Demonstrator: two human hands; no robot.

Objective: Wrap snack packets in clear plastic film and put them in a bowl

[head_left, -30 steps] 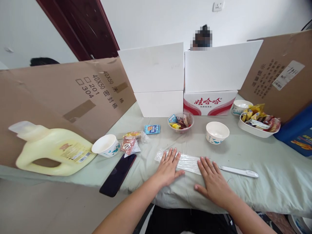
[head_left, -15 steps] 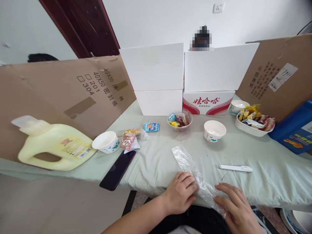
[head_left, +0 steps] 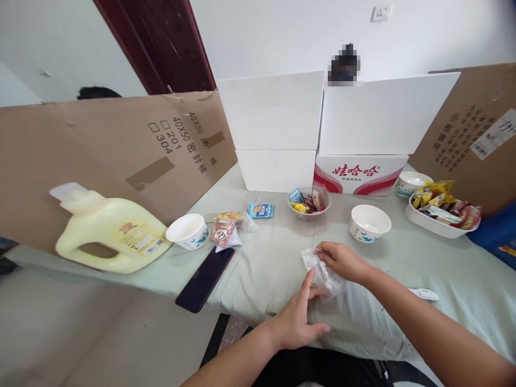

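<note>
Over the pale-green cloth-covered tabletop (head_left: pixel 274 258), crumpled clear plastic film (head_left: pixel 324 278), right hand (head_left: pixel 344 261) pinching it, left hand (head_left: pixel 296 321) alongside, fingers parted.

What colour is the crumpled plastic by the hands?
The plastic is clear, with whitish glints; head view.

Head view: forward (tilted down), over table (head_left: pixel 270 263).

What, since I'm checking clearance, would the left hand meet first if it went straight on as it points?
Likely the crumpled clear plastic just ahead of the left hand; whether they touch is unclear.
</note>
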